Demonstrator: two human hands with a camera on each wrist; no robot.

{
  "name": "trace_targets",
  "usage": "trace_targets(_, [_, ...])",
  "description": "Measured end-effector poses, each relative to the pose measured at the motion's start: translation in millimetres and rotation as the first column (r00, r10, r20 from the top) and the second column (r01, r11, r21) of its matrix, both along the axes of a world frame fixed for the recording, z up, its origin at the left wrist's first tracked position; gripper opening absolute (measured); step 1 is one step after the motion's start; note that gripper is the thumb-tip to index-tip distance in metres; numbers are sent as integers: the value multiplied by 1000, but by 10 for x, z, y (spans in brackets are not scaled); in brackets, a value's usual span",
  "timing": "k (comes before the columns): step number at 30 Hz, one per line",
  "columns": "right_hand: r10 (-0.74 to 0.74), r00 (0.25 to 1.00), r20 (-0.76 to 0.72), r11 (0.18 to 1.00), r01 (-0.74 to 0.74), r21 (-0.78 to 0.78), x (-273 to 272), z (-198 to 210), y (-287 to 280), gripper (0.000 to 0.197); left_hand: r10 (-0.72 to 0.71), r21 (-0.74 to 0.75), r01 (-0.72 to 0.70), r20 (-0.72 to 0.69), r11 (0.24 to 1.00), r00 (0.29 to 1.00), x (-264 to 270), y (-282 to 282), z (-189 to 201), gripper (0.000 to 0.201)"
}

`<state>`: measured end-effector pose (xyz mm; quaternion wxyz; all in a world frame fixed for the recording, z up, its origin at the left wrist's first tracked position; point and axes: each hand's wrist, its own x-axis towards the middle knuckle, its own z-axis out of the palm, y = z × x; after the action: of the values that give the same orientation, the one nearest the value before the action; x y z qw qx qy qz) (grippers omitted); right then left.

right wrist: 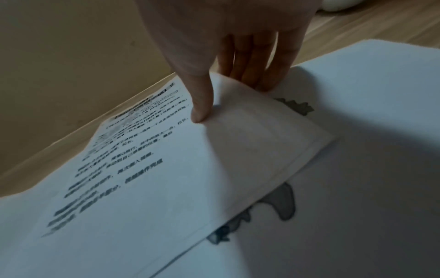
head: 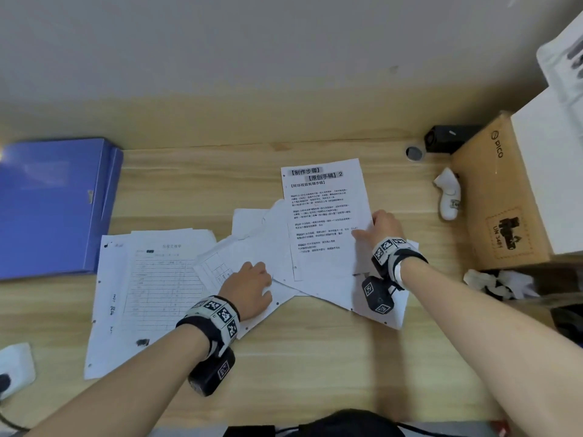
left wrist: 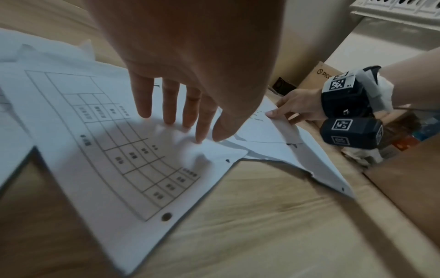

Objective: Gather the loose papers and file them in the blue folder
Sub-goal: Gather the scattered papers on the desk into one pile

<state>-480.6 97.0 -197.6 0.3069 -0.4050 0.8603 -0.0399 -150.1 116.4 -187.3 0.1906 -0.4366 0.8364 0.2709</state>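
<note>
Papers [head: 252, 257] lie fanned across the bench [head: 315, 357] in the head view, well right of the closed blue folder [head: 53, 206] at far left; gathering seems barely begun. Left-wrist view: the left hand [left wrist: 190, 79], grip released, presses straight fingers on a gridded sheet [left wrist: 114, 150]. Right-wrist view: the right hand [right wrist: 238, 47] pinches the text page [right wrist: 142, 178] by its edge. Next, I judge, the sheets need sliding together and squaring.

The head camera looks steeply down on the bench [head: 315, 357]. Each wrist camera sits low and close behind its fingers (facing forward); all three share the text sheet [head: 325, 216].
</note>
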Motion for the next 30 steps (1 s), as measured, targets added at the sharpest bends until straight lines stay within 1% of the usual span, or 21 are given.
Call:
trace_targets(2, [-18,999,32,1000,18,1,-15,-57,4,36,159,28,-158,-57,987,986,-110,-20,22,29])
trace_targets(4, [-51,994,100,998,55,-39,-17,-85,39,29,359,98,-349,-120,932,925,-252,-69,43,23])
trace_targets(6, [-65,983,174,994,79,-76,-21,-107,96,23,559,201,-528,-151,825,815,-393,-130,5,30])
trace_targets(8, [-120,963,240,986,144,-86,-14,-127,157,24,711,291,-653,-186,699,678,-494,-187,-59,41])
trace_targets(10, [-209,934,289,961,252,-117,-15,-137,220,33,789,334,-716,-211,613,577,-562,-245,-131,37])
trace_targets(11, [-232,926,296,942,290,-167,-21,-131,243,33,807,333,-735,-223,590,547,-569,-277,-157,33])
trace_targets(13, [-276,924,263,892,349,-288,-123,-85,266,28,821,306,-763,-258,570,510,-580,-349,-172,28])
trace_targets(15, [-318,923,216,852,378,-362,-302,4,266,25,819,283,-775,-300,565,488,-551,-435,-146,26])
trace_targets(17, [-349,918,187,836,395,-380,-487,109,274,23,807,271,-770,-326,578,492,-493,-535,-113,24])
trace_targets(21, [-370,922,111,858,385,-340,-714,178,380,23,795,254,-765,-340,592,503,-342,-701,-92,24])
trace_targets(22, [-350,931,100,868,362,-341,-737,183,407,23,797,257,-765,-335,591,503,-318,-727,-102,24])
trace_targets(24, [-272,954,125,894,299,-334,-743,198,455,23,799,269,-761,-327,590,504,-295,-772,-121,25])
trace_targets(27, [-115,975,190,933,172,-317,-661,193,522,32,785,284,-736,-316,614,533,-327,-869,-146,29])
trace_targets(28, [-61,979,197,943,121,-310,-633,167,539,33,784,299,-728,-307,617,539,-351,-905,-141,30])
trace_targets(30, [58,981,187,960,-3,-282,-576,113,557,24,791,339,-715,-284,612,542,-391,-976,-150,32])
